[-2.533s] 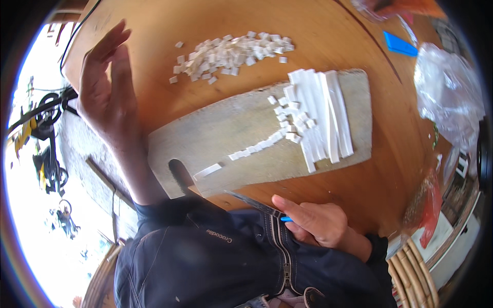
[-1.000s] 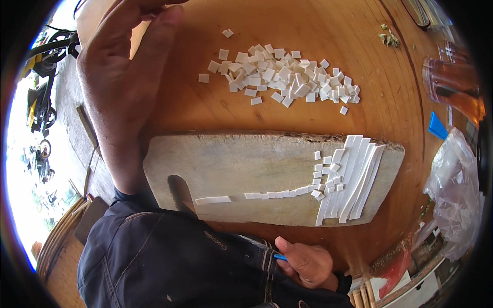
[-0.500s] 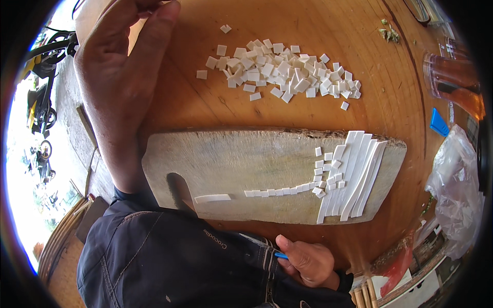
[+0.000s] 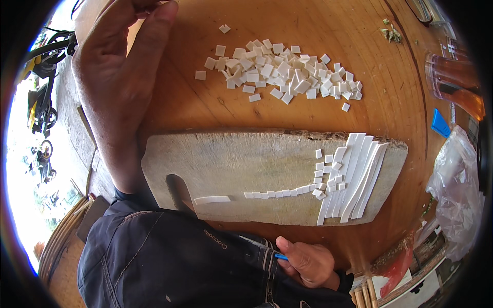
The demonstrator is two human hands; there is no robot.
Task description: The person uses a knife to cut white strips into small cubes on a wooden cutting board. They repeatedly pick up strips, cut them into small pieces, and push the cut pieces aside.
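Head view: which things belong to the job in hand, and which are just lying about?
Likely in the job: knife in the right hand; cutting board; white strips and small squares on it; heap of white squares on the table.

Apparently just lying about: blue plastic piece; clear plastic bag; red plastic; greenish scraps.

White strips [image 4: 354,177] and squares [image 4: 319,166] lie on the board [image 4: 246,159], a knife [image 4: 281,256] nearby.
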